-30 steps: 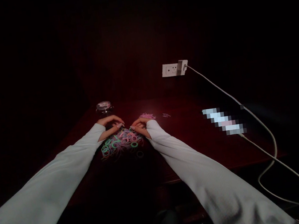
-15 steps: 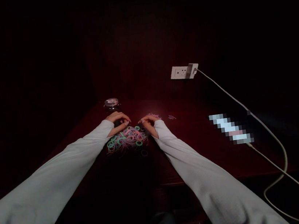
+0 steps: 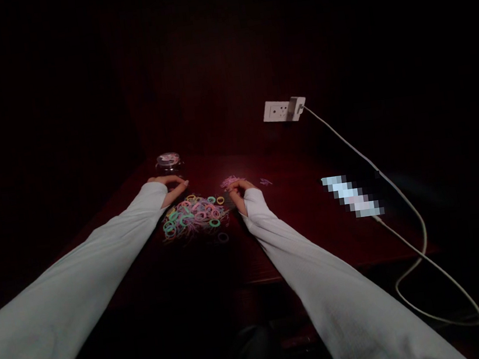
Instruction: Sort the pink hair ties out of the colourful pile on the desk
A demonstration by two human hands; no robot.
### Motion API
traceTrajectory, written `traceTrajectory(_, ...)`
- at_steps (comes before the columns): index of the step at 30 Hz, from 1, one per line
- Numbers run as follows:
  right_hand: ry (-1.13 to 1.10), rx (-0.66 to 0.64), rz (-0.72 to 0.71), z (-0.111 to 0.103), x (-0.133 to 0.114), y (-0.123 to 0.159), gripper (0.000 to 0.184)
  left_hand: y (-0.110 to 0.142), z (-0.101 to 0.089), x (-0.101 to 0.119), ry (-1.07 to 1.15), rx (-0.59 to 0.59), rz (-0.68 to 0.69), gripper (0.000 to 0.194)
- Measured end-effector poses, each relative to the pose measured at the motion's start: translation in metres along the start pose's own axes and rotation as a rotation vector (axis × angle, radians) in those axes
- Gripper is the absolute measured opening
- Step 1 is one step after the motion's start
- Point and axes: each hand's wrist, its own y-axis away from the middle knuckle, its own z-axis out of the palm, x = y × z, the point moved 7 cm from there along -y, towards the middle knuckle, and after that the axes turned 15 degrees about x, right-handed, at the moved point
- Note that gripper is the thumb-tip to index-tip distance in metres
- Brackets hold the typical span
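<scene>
A pile of colourful hair ties (image 3: pixel 194 216) in green, pink, purple and yellow lies on the dark red table between my forearms. My left hand (image 3: pixel 170 187) hovers over the far left side of this pile, fingers loosely bent and apart from the thumb, with nothing visible in it. To the right of the pile, my right hand (image 3: pixel 239 191) has its thumb and fingertips drawn together; whatever they hold is hidden. Just beyond those fingertips is a smaller heap of pink hair ties (image 3: pixel 231 180).
Behind my left hand stands a clear lidded jar (image 3: pixel 169 160). A few purple bands (image 3: pixel 265 182) lie right of the pink heap. On the right, a blurred-out phone (image 3: pixel 351 195) is joined to a white cable (image 3: pixel 349 141) from a charger in the wall socket (image 3: pixel 279 111).
My left hand has drawn back left from the pile, uncovering its far side. The right hand has shifted slightly beside the pink heap. The whole view has shifted a little.
</scene>
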Motion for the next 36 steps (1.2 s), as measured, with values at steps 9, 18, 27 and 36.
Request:
traceTrajectory(9,0.277,-0.292,-0.170,0.016,-0.028,0.024,0.039,0.027,0.048,0.007,0.514,-0.311,-0.235,0.107)
traceTrajectory(18,0.168,-0.375,-0.156,0.030,-0.022,0.028,0.045,0.035,0.041,0.033,0.777,-0.507,-0.049,0.100)
traceTrajectory(27,0.162,-0.295,-0.081,0.014,-0.016,0.022,0.054,0.008,0.006,-0.006,0.455,-0.261,0.180,0.080)
traceTrajectory(36,0.195,-0.275,0.007,0.005,-0.021,0.015,0.061,0.028,0.040,-0.006,0.092,-0.461,0.301,0.082)
